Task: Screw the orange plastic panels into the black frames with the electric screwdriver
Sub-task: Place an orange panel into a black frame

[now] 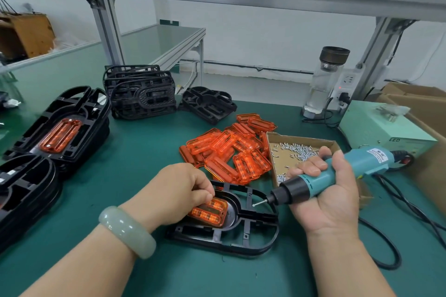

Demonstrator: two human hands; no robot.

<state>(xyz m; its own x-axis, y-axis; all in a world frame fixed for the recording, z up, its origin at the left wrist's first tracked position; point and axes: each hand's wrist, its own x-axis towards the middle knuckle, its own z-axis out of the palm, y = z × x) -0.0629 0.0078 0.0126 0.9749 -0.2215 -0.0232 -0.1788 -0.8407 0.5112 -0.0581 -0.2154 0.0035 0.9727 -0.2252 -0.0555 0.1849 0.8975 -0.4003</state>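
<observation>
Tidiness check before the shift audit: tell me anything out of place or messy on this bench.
Nothing looks damaged. The spare orange panels lie in a jumbled heap against the screw tray, and a black cable loops loosely over the mat.

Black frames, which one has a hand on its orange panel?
The lone frame nearest the person: the left hand holds its orange panel. The panelled frame at far left is untouched.

panel (209,212): glossy translucent plastic | frame (241,243): glossy black plastic | mat (144,152): matt
</observation>
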